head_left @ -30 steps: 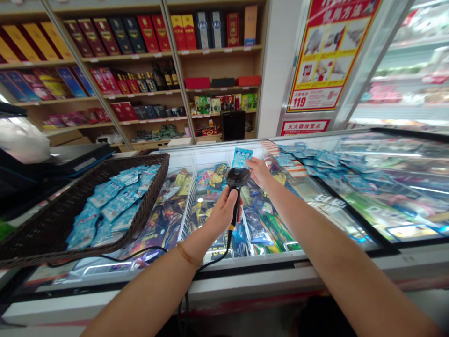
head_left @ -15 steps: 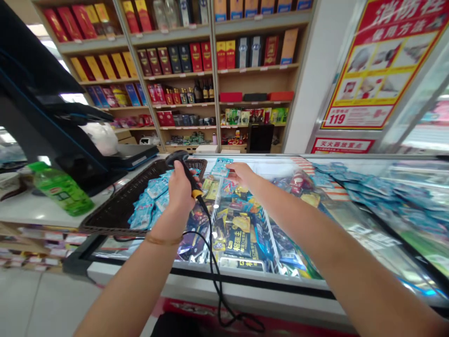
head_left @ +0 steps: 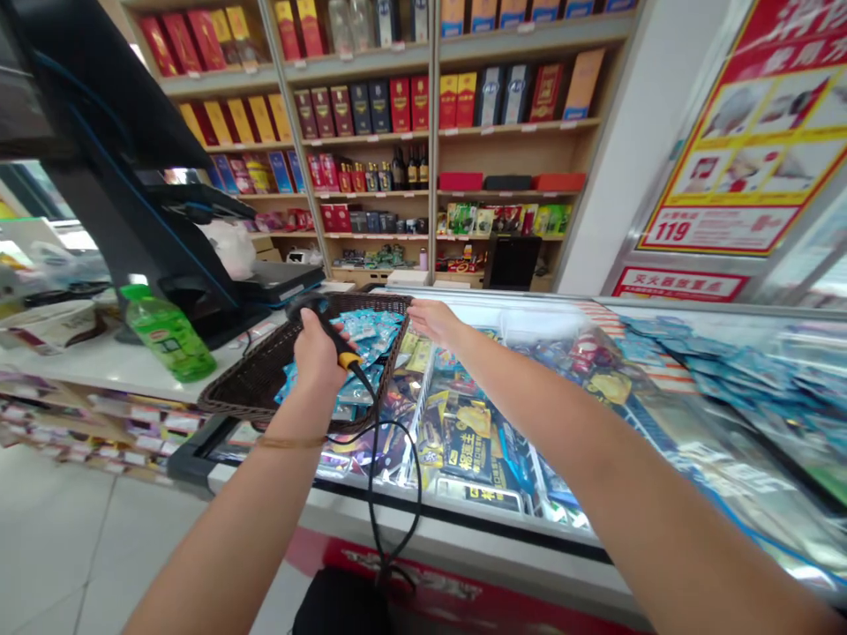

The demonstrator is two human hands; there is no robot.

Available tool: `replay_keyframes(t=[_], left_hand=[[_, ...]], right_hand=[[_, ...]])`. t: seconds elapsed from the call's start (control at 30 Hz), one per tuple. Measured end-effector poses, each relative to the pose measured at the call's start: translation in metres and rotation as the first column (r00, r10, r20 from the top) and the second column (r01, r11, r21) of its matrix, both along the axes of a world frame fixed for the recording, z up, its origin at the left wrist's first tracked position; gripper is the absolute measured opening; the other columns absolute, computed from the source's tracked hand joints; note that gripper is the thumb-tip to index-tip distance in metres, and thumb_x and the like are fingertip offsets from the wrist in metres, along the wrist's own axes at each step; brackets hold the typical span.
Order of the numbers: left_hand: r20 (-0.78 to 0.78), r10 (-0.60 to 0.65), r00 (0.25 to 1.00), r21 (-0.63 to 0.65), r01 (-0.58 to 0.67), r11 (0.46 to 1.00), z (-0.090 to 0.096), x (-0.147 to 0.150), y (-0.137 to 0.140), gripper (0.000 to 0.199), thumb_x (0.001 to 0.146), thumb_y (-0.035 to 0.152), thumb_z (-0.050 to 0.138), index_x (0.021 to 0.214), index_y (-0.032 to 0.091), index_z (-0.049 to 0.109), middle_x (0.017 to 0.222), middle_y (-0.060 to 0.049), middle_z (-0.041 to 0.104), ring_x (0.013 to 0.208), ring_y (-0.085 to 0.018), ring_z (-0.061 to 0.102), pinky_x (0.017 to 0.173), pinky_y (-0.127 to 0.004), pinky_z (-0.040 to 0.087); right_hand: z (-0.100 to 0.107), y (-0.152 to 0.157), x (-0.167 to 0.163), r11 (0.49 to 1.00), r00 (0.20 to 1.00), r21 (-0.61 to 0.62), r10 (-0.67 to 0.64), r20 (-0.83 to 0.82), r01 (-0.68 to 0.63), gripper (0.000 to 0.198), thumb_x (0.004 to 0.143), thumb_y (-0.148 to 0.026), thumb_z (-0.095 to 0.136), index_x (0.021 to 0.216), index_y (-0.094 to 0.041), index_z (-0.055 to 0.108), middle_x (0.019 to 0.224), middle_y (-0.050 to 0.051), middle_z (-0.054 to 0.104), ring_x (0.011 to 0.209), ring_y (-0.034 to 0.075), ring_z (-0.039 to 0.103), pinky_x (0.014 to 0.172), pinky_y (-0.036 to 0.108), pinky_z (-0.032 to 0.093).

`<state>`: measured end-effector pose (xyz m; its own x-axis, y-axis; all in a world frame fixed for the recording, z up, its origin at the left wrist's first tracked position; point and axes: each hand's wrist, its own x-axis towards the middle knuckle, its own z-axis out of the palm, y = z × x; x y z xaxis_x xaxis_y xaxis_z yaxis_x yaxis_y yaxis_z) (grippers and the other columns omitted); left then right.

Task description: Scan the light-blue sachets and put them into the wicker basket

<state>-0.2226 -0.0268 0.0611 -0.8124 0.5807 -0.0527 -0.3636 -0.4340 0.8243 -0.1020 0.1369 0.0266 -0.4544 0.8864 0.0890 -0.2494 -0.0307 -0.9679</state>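
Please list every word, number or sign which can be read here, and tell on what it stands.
"119": red-and-yellow wall poster; its heading is cut off.
"灭火器放置点": red sign below it.
"榴莲", apparently: black packet; its remaining print is unclear.
Too small or blurred: blue sachets, green bottle, shelf boxes, red freezer front.

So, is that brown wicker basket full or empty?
Partly full: blue packets lie in the right part of the wicker basket, while its left part shows bare.
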Motion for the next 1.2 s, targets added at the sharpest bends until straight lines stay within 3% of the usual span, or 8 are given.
replay_keyframes(t=[0.17, 0.37, 0.47, 0.57, 0.67, 0.73, 0.97, 1.2], left_hand=[[-0.020, -0.126, 0.992, 0.006, 0.126, 0.992, -0.005, 0.049, 0.014, 0.045, 0.106, 0.054, 0.042, 0.081, 0.018, 0.053, 0.060, 0.003, 0.056, 0.042, -0.008, 0.051, 0.039, -0.017, 0.042], [-0.040, -0.365, 0.930, -0.051, 0.363, 0.930, -0.022, 0.145, 0.029, 0.040, 0.104, 0.054, 0.047, 0.085, 0.019, 0.054, 0.062, 0.003, 0.058, 0.042, -0.007, 0.051, 0.040, -0.017, 0.042], [-0.004, -0.508, 0.861, -0.098, 0.506, 0.857, -0.035, 0.194, 0.035, 0.043, 0.103, 0.057, 0.047, 0.083, 0.019, 0.054, 0.059, 0.003, 0.056, 0.040, -0.009, 0.050, 0.040, -0.019, 0.042], [0.011, -0.608, 0.794, -0.122, 0.604, 0.787, -0.051, 0.230, 0.040, 0.042, 0.100, 0.059, 0.052, 0.085, 0.020, 0.055, 0.059, 0.003, 0.057, 0.040, -0.010, 0.050, 0.040, -0.021, 0.043], [-0.018, -0.665, 0.746, -0.133, 0.658, 0.741, -0.068, 0.247, 0.042, 0.041, 0.097, 0.060, 0.056, 0.087, 0.020, 0.057, 0.062, 0.002, 0.059, 0.044, -0.010, 0.054, 0.043, -0.021, 0.046], [-0.048, -0.681, 0.731, -0.156, 0.668, 0.728, -0.077, 0.248, 0.041, 0.041, 0.096, 0.060, 0.058, 0.086, 0.020, 0.057, 0.064, 0.002, 0.060, 0.047, -0.011, 0.057, 0.044, -0.022, 0.047], [-0.068, -0.698, 0.713, -0.206, 0.675, 0.709, -0.089, 0.239, 0.035, 0.047, 0.091, 0.068, 0.062, 0.086, 0.021, 0.057, 0.067, -0.002, 0.061, 0.054, -0.016, 0.062, 0.043, -0.026, 0.048], [-0.115, -0.707, 0.697, -0.191, 0.683, 0.705, -0.096, 0.242, 0.036, 0.050, 0.088, 0.071, 0.063, 0.083, 0.022, 0.054, 0.065, 0.000, 0.058, 0.052, -0.014, 0.059, 0.043, -0.024, 0.046]], right_hand=[[-0.013, 0.009, 0.068, 0.989, 0.992, -0.087, -0.113, 0.047, 0.117, 0.021, 0.083, -0.010, 0.070, 0.100, -0.021, 0.070, 0.095, 0.004, 0.075, 0.100, 0.014, 0.071, 0.105, 0.033, 0.052], [-0.043, 0.024, 0.174, 0.934, 0.862, 0.233, -0.343, 0.373, 0.271, 0.032, 0.088, -0.013, 0.062, 0.117, -0.018, 0.075, 0.125, 0.010, 0.076, 0.117, 0.021, 0.070, 0.111, 0.042, 0.049], [-0.059, 0.026, 0.237, 0.844, 0.614, 0.471, -0.518, 0.595, 0.256, 0.039, 0.093, -0.013, 0.055, 0.127, -0.014, 0.073, 0.138, 0.014, 0.070, 0.132, 0.024, 0.064, 0.118, 0.039, 0.043], [-0.075, 0.022, 0.297, 0.744, 0.237, 0.633, -0.668, 0.705, 0.214, 0.047, 0.095, -0.017, 0.054, 0.141, -0.012, 0.064, 0.155, 0.019, 0.055, 0.149, 0.029, 0.048, 0.124, 0.043, 0.036], [-0.089, 0.020, 0.340, 0.663, -0.080, 0.689, -0.701, 0.708, 0.292, 0.061, 0.097, -0.026, 0.053, 0.156, -0.011, 0.047, 0.169, 0.022, 0.033, 0.158, 0.036, 0.031, 0.127, 0.055, 0.028], [-0.095, 0.022, 0.356, 0.650, -0.170, 0.668, -0.658, 0.733, 0.361, 0.069, 0.100, -0.035, 0.050, 0.162, -0.007, 0.037, 0.172, 0.025, 0.024, 0.161, 0.040, 0.022, 0.128, 0.059, 0.022], [-0.099, 0.028, 0.352, 0.706, -0.091, 0.640, -0.647, 0.757, 0.302, 0.064, 0.099, -0.047, 0.050, 0.147, -0.007, 0.058, 0.153, 0.030, 0.053, 0.154, 0.047, 0.032, 0.123, 0.070, 0.017], [-0.086, -0.002, 0.324, 0.564, -0.001, 0.816, -0.823, 0.569, 0.130, 0.047, 0.101, -0.048, 0.049, 0.124, -0.015, 0.073, 0.125, 0.025, 0.070, 0.139, 0.043, 0.047, 0.119, 0.064, 0.023]])
